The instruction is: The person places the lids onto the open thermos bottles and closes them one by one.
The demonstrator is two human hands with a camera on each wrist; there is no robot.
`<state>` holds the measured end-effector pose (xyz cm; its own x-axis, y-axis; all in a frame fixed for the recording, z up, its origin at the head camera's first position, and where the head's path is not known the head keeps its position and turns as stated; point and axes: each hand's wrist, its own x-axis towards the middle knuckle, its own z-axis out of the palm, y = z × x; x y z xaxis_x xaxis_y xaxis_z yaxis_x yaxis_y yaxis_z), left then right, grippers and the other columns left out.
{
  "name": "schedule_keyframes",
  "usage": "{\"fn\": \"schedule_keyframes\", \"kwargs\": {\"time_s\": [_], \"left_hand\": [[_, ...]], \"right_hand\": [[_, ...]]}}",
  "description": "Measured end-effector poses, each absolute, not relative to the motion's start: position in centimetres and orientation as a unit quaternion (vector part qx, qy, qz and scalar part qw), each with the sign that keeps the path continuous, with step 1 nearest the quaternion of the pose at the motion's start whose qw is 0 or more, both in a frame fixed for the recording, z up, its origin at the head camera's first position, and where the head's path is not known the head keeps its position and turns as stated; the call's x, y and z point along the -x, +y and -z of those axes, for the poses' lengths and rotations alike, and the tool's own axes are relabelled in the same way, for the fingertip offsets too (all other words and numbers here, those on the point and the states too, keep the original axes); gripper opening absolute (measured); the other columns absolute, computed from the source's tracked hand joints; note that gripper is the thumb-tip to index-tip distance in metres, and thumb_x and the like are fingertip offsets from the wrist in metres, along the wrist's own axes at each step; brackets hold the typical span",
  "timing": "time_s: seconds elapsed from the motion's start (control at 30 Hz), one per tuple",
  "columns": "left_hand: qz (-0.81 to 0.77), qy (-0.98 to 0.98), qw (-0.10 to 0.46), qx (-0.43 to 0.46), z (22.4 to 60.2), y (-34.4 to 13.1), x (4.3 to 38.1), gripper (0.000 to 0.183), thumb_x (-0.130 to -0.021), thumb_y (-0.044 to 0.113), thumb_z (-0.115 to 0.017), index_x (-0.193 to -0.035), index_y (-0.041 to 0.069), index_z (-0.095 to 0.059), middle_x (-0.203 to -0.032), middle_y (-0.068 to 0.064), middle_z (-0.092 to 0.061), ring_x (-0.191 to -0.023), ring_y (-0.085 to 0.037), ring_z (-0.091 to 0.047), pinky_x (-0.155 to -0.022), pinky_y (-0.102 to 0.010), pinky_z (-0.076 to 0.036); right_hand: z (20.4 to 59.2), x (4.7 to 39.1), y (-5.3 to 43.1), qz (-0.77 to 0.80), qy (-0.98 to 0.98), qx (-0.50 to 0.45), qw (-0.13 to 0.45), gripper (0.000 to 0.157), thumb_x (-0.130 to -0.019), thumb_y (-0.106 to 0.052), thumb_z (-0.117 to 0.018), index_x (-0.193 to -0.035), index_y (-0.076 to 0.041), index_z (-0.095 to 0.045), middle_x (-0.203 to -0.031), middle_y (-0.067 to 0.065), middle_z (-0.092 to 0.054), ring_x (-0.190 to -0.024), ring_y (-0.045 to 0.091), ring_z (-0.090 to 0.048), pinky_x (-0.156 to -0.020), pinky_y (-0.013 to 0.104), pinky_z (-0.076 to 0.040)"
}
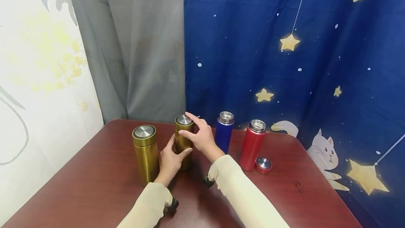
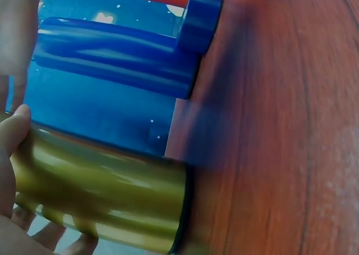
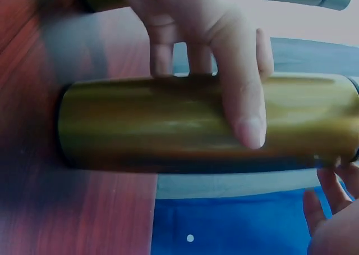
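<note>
the gold flask (image 1: 183,144) is upright between a second gold flask (image 1: 147,156) and a blue flask (image 1: 223,137); my left hand (image 1: 170,160) is curled round its body, my right hand (image 1: 203,135) pinches its lid (image 1: 184,119) with thumb and fingers; the second gold one is capped, the blue one and a red flask (image 1: 252,149) are open-topped, a blue lid (image 2: 200,22) near one, a red lid (image 1: 263,165) beside the other, on the table (image 1: 95,175)

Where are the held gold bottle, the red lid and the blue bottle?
Held gold bottle (image 3: 193,126), right wrist view, side of its body.
Red lid (image 1: 263,163), head view, its silver top.
Blue bottle (image 1: 224,136), head view, side of its body.
</note>
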<state>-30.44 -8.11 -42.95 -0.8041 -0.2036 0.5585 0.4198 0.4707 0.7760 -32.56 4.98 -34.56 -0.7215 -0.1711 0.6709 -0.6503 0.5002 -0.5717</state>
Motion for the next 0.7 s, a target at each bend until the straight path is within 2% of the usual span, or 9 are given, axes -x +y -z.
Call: {"fn": "schedule_keyframes", "kwargs": {"time_s": [0.13, 0.3, 0.5, 0.7], "left_hand": [[0.519, -0.798, 0.301, 0.059, 43.1, -8.0, 30.3, 0.076, -0.062, 0.039, -0.075, -0.128, 0.025, -0.040, -0.112, -0.001, -0.055, -0.096, -0.016, -0.053, -0.078, -0.040, -0.044], [0.541, -0.782, 0.306, 0.052, 42.8, -7.4, 29.9, 0.076, -0.063, 0.036, -0.075, -0.129, 0.024, -0.038, -0.116, 0.000, -0.051, -0.099, -0.016, -0.051, -0.081, -0.040, -0.041], [0.558, -0.763, 0.323, 0.046, 42.6, -7.0, 29.6, 0.079, -0.063, 0.031, -0.076, -0.131, 0.027, -0.034, -0.123, 0.003, -0.045, -0.104, -0.015, -0.048, -0.085, -0.037, -0.039], [0.557, -0.764, 0.325, 0.028, 43.1, -6.8, 29.0, 0.079, -0.066, 0.032, -0.073, -0.133, 0.023, -0.032, -0.126, 0.002, -0.043, -0.111, -0.016, -0.044, -0.090, -0.039, -0.035]], "right_hand": [[34.9, 32.4, 5.9, -0.487, -0.798, -0.268, 0.233, 0.063, -0.068, -0.045, -0.068, -0.125, -0.033, -0.044, -0.112, -0.003, -0.055, -0.098, 0.012, -0.053, -0.080, 0.035, -0.043], [35.6, 32.5, 6.7, -0.531, -0.761, -0.300, 0.220, 0.061, -0.071, -0.033, -0.070, -0.126, -0.024, -0.044, -0.113, 0.003, -0.055, -0.098, 0.019, -0.054, -0.081, 0.042, -0.043], [36.3, 32.6, 7.4, -0.537, -0.753, -0.310, 0.220, 0.063, -0.072, -0.030, -0.069, -0.127, -0.015, -0.043, -0.117, 0.006, -0.053, -0.102, 0.024, -0.052, -0.083, 0.037, -0.042], [36.7, 32.3, 7.8, -0.537, -0.758, -0.309, 0.204, 0.062, -0.074, -0.026, -0.068, -0.128, -0.011, -0.041, -0.120, 0.009, -0.051, -0.105, 0.025, -0.050, -0.084, 0.038, -0.041]]}}
